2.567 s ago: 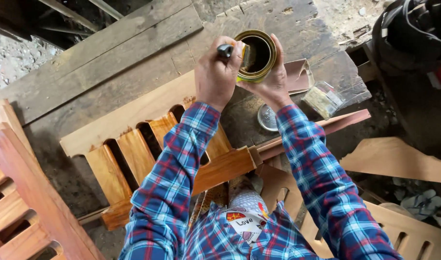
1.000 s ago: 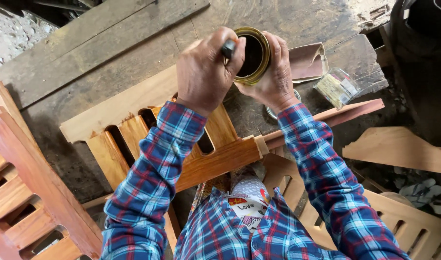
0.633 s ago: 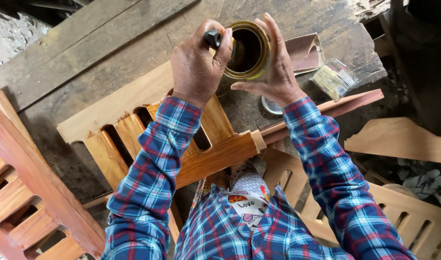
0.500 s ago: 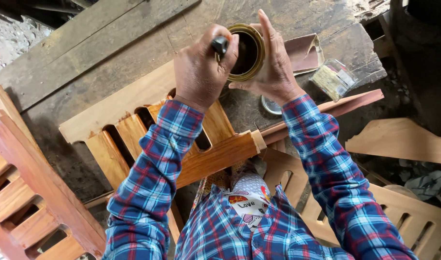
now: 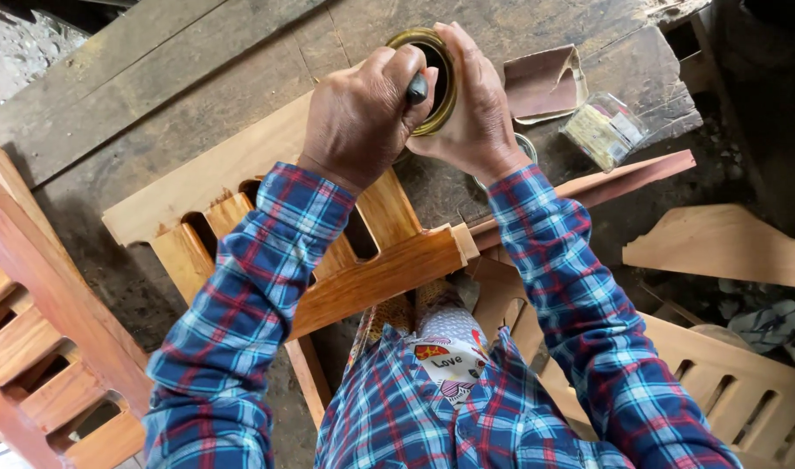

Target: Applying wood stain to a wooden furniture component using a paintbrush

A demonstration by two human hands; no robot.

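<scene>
Slatted wooden frame [image 5: 241,187] lies flat across the rough plank bench [image 5: 154,78] below your arms, its lower rail glossy and darker than the pale top rail, and it is the biggest thing under you, so keep your forearms lifted clear of that shiny part. To your left stands another reddish slatted piece [image 5: 33,304], and to your right lies a pale shaped board [image 5: 719,247]; both sit well apart from the work.

Above the frame, over the bench, you hold a small round tin [image 5: 432,78] with a brassy rim. Your right hand [image 5: 476,113] is wrapped around its side, fingers curled over the far wall, gripping it firmly. Hold it level and close over the bench rather than over the wood, so that any drip misses the rails.

Your left hand [image 5: 363,117] is closed in a fist around a dark handle [image 5: 417,89] whose tip goes into the tin's mouth; what is on its end is hidden. I judge that slow strokes, wiped against the inner rim, will serve you best.

Beside the tin lie a folded sheet of brown abrasive paper [image 5: 545,82] and a small clear packet [image 5: 602,130]; keep your right elbow off them.
</scene>
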